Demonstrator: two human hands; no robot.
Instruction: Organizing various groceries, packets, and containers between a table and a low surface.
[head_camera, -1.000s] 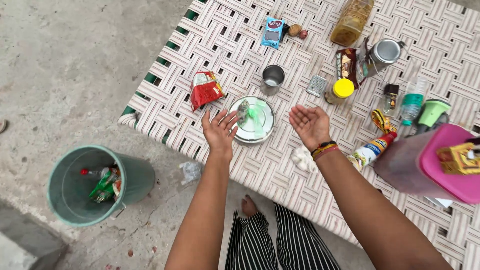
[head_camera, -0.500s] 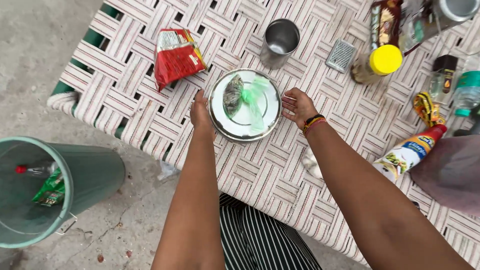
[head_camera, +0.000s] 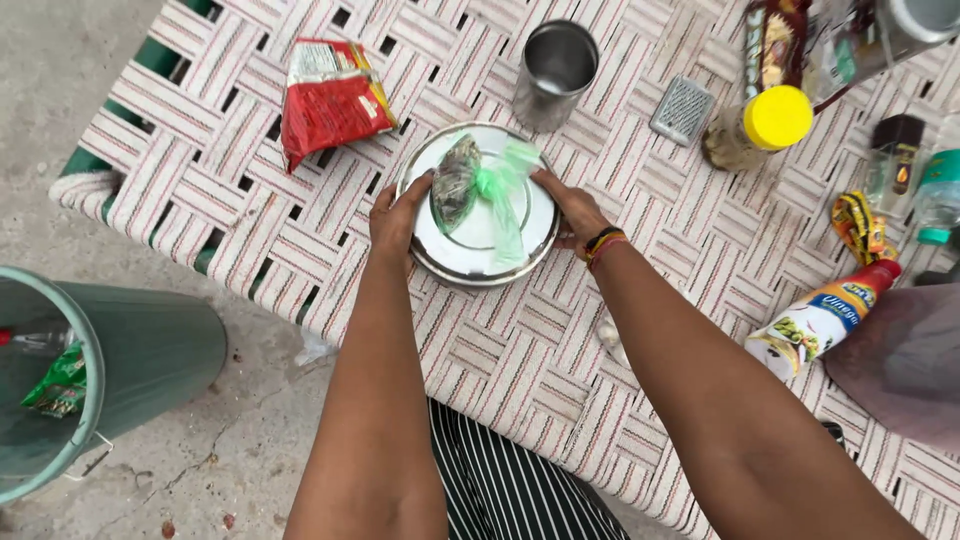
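A round steel plate (head_camera: 462, 260) lies on the woven cot surface (head_camera: 520, 350). On it rest a crumpled green plastic wrapper (head_camera: 503, 200) and a dark mottled packet (head_camera: 455, 185). My left hand (head_camera: 398, 215) grips the plate's left rim. My right hand (head_camera: 572, 208), with a beaded band at the wrist, holds the plate's right rim. Both hands close on the plate's edges.
A red snack packet (head_camera: 328, 100) lies to the upper left, a steel tumbler (head_camera: 553, 72) behind the plate. A small grater (head_camera: 681, 110), a yellow-capped jar (head_camera: 760, 128), a sauce bottle (head_camera: 820, 320) and other bottles stand to the right. A green bin (head_camera: 120, 370) with rubbish stands on the ground at left.
Both hands went from open, palms up over the cot, down to the plate and now grip its rim on both sides. The camera has moved closer.
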